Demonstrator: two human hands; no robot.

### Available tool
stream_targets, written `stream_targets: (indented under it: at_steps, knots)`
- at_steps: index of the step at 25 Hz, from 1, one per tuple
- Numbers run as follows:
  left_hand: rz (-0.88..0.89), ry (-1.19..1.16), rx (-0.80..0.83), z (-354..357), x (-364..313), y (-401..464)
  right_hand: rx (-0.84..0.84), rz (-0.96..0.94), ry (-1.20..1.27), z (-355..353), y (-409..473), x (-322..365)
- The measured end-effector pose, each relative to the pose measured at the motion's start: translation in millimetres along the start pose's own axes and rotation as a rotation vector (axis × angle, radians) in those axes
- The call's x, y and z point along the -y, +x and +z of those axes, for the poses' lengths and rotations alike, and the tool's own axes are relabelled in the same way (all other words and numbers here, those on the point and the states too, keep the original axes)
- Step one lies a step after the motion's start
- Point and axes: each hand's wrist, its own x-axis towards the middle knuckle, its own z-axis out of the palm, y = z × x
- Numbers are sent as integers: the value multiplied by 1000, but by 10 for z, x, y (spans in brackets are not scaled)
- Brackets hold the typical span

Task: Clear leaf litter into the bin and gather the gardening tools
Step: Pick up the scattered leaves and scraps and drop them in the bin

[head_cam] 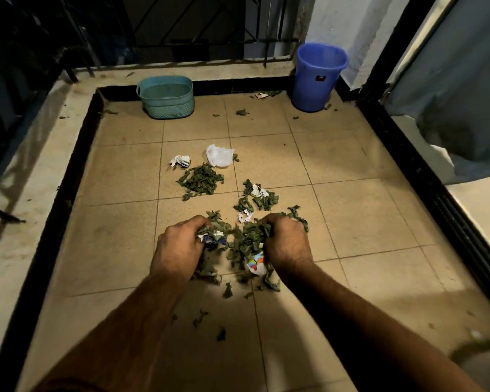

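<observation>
A heap of green leaf litter (245,241) mixed with crumpled paper scraps lies on the tiled floor between my hands. My left hand (178,247) grips leaves and a blue-and-white wrapper at the heap's left side. My right hand (287,244) curls round leaves on the right, with a colourful paper ball (255,263) beside its wrist. Further off lie a second leaf pile (200,179), a third leaf pile (256,198) with paper bits, a white plastic bag (219,155) and a crumpled wrapper (180,160). The blue bin (318,77) stands in the far right corner.
A teal plastic basket (166,97) sits against the far ledge at left. Black tile edging (68,188) borders the floor, with metal railings beyond. A grey cloth (461,103) hangs at right. Stray leaf bits dot the floor near the bin and close to me.
</observation>
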Motion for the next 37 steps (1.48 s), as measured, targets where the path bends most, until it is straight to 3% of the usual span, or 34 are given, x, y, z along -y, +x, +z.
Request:
stream_targets:
  at_steps: [4, 14, 20, 28, 37]
  knots:
    - [-34, -11, -1, -962, -587, -225, -35, 12, 34, -1012, -307, 756]
    - [91, -48, -100, -3638, -2606, -677, -81, -9, 51, -3656, -1059, 2726]
    - [95, -80, -163, -4521, -3470, -985, -130, -84, -17, -4932, -1313, 3402]
    - [94, -84, -164, -5075, -4054, -963, -147, -117, -54, -5622, -1267, 3866]
    - [222, -35, -194, -5688, -4408, 154, -239, -64, -3, -5804, -557, 4543]
